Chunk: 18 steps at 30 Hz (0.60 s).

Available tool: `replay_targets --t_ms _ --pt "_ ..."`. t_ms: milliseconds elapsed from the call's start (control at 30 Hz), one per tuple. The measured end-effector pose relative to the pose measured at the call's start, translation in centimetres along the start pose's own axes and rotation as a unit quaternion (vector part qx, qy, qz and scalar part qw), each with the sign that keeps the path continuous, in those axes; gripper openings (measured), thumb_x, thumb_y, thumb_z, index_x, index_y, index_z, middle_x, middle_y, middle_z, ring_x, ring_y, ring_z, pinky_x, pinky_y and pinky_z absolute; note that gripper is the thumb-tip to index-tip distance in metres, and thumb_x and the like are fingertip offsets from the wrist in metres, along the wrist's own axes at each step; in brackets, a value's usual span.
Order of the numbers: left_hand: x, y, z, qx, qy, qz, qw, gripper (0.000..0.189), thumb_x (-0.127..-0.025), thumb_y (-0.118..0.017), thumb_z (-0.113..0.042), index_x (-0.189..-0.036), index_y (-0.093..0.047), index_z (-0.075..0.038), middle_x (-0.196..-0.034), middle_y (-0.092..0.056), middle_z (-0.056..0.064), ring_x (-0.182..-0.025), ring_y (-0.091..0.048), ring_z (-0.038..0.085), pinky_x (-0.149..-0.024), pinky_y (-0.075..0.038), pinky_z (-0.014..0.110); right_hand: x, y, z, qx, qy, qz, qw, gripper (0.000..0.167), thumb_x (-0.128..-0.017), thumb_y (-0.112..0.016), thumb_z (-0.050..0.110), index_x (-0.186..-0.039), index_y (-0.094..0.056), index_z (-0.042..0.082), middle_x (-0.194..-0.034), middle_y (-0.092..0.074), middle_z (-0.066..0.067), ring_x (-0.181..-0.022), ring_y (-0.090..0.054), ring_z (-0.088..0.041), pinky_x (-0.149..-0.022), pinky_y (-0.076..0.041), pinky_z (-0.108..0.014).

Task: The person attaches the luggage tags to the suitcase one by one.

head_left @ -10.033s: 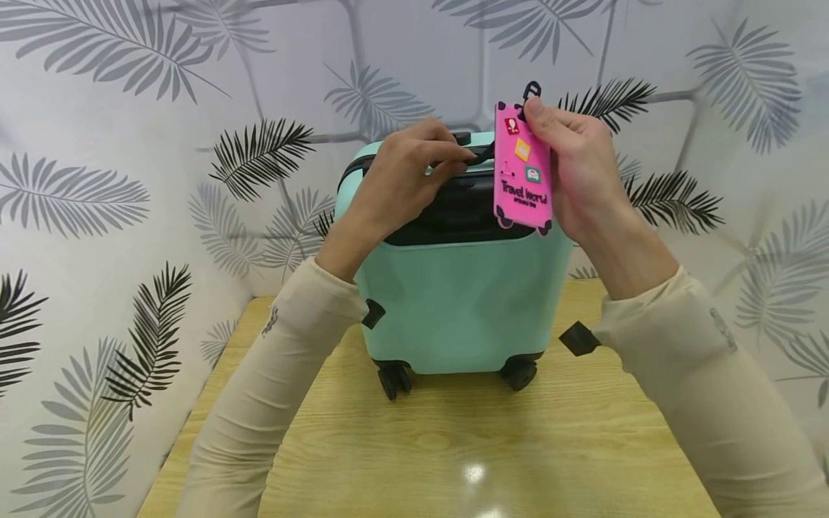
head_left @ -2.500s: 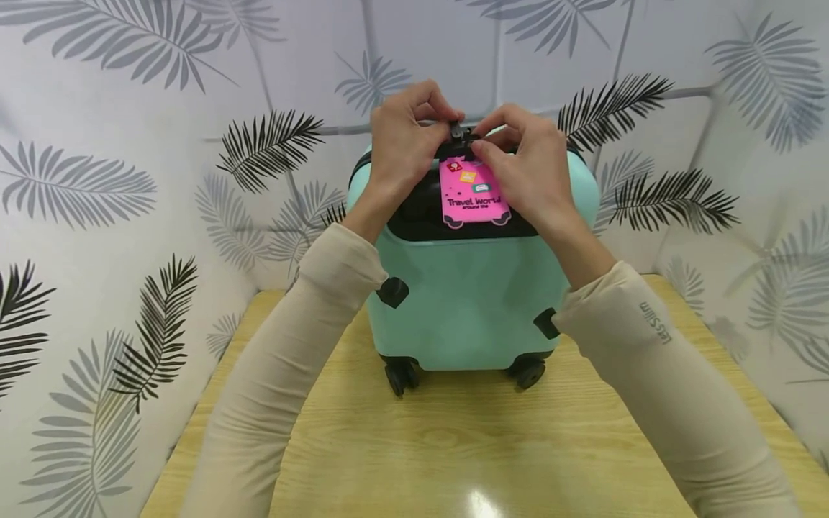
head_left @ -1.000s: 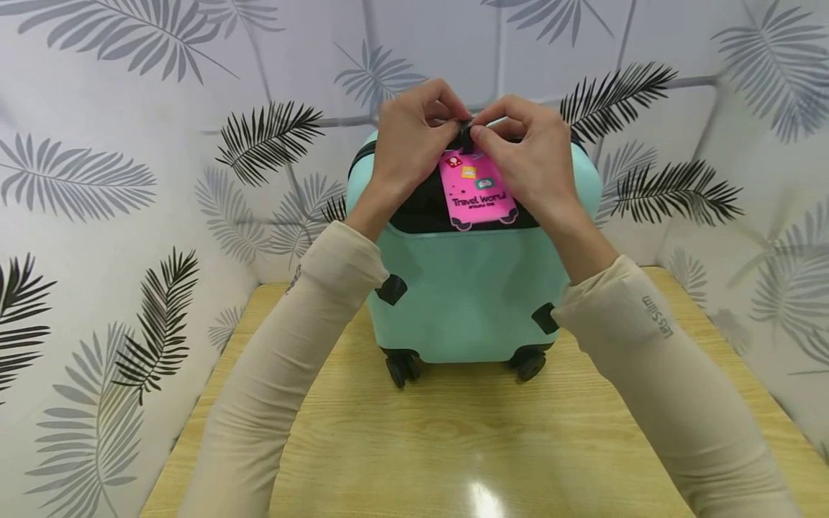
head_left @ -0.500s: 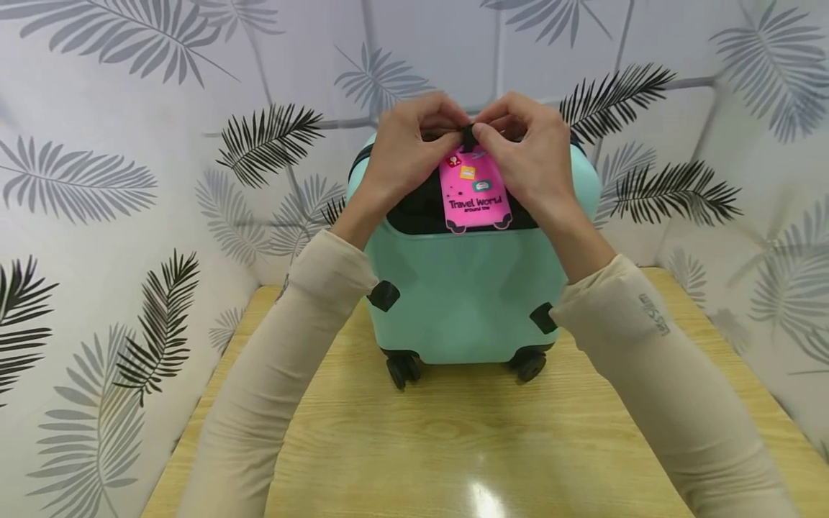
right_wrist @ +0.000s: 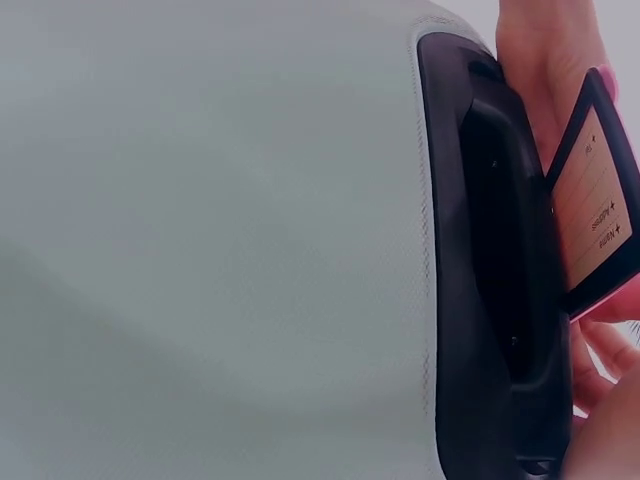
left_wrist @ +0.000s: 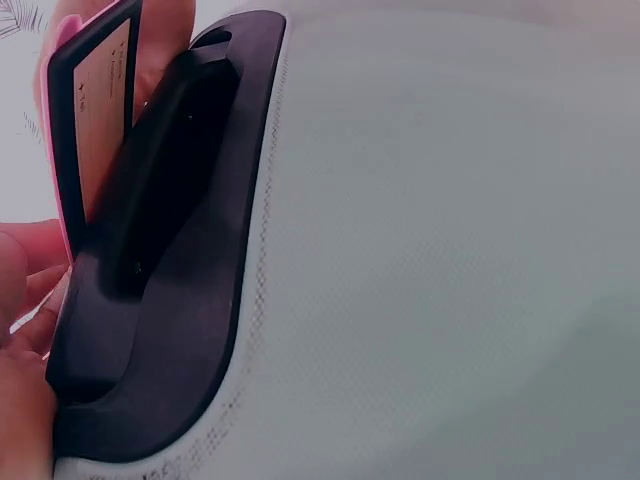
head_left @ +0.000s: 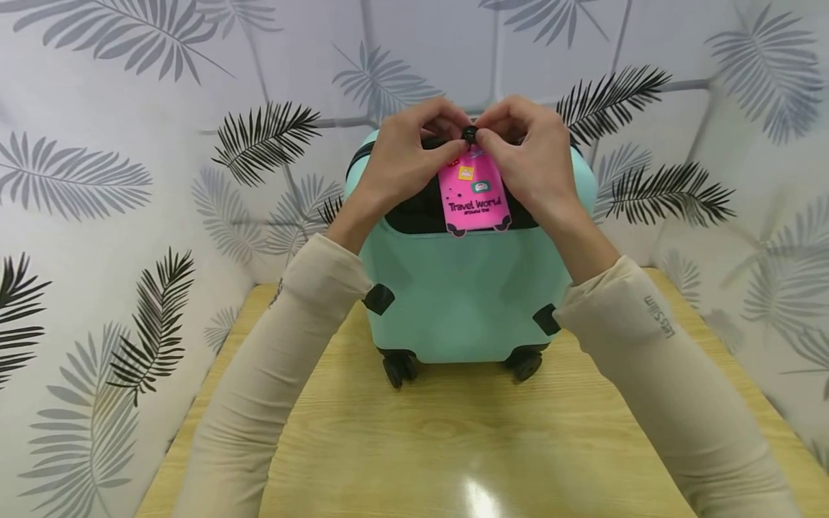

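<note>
A pink luggage tag [head_left: 478, 198] printed "Travel World" hangs upright against the front of a mint-green suitcase [head_left: 466, 302], near its top. My left hand [head_left: 411, 155] and my right hand [head_left: 531, 155] meet above the tag, thumbs and fingertips pinching its black strap [head_left: 470, 134] from either side. How the strap runs round the suitcase's handle is hidden behind my fingers. In the left wrist view, the tag's back shows a black-framed paper card [left_wrist: 100, 120] beside the black handle recess [left_wrist: 190, 330]. The same card [right_wrist: 595, 205] faces the right wrist view.
The suitcase stands on black wheels [head_left: 527, 365] on a wood-grain table [head_left: 414, 446]. Close behind and at both sides rise walls covered with leaf-patterned sheeting [head_left: 129, 216].
Ten seconds ago my right hand held the tag out to the right, strap stretched to my left hand. Since then both hands have met over the suitcase top; lately only the fingertips shift slightly.
</note>
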<state>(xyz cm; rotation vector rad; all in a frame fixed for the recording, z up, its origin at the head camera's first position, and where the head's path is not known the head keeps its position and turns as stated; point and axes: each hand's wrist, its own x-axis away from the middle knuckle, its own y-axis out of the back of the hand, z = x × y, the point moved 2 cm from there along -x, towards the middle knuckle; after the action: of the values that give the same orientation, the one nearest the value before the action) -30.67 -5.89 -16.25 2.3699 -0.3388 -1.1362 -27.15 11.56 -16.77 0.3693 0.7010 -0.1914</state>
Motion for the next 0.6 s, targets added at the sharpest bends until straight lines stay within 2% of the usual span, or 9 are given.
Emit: replay_targets --t_ms 167,300,433,600 --pt "0.02 0.03 -0.13 -0.002 0.004 -0.004 1.0 0.025 -0.097 -0.072 -0.009 -0.122 -0.069 -0.008 -0.095 -0.071 0.003 -0.092 -0.063 0.009 -0.099 -0.048 0.021 0.15 0.1 -0.06 0.006 0.024 0.001 0.9997 0.013 -0.094 -0.065 0.005 -0.106 -0.072 0.004 -0.091 -0.069 -0.001 -0.078 -0.059 -0.015 -0.073 -0.047 -0.023" --pt "0.0 0.07 -0.31 0.008 0.004 -0.002 1.0 0.028 -0.098 -0.07 -0.01 -0.125 -0.065 -0.01 -0.092 -0.068 0.004 -0.092 -0.062 0.011 -0.102 -0.049 0.023 0.1 0.07 -0.1 0.005 0.047 0.013 0.9988 0.014 -0.091 -0.066 -0.001 -0.103 -0.07 0.003 -0.099 -0.067 -0.002 -0.083 -0.06 -0.015 -0.078 -0.048 -0.023" --pt "0.02 0.07 -0.47 0.018 0.002 -0.002 0.9998 0.024 -0.098 -0.07 -0.009 -0.121 -0.065 -0.011 -0.09 -0.067 0.005 -0.092 -0.062 0.012 -0.102 -0.05 0.025 0.08 -0.13 -0.06 0.008 0.059 0.016 0.9981 0.012 -0.089 -0.071 -0.001 -0.101 -0.073 0.001 -0.099 -0.063 0.001 -0.083 -0.06 -0.015 -0.08 -0.048 -0.023" --pt "-0.01 -0.08 -0.44 0.013 -0.002 -0.008 0.9999 0.019 -0.098 -0.07 -0.008 -0.117 -0.067 -0.01 -0.089 -0.067 0.004 -0.09 -0.061 0.011 -0.1 -0.051 0.024 0.13 -0.23 -0.12 0.007 0.052 -0.001 0.9986 0.008 -0.091 -0.074 0.004 -0.099 -0.075 0.001 -0.091 -0.067 0.003 -0.08 -0.06 -0.012 -0.078 -0.047 -0.022"
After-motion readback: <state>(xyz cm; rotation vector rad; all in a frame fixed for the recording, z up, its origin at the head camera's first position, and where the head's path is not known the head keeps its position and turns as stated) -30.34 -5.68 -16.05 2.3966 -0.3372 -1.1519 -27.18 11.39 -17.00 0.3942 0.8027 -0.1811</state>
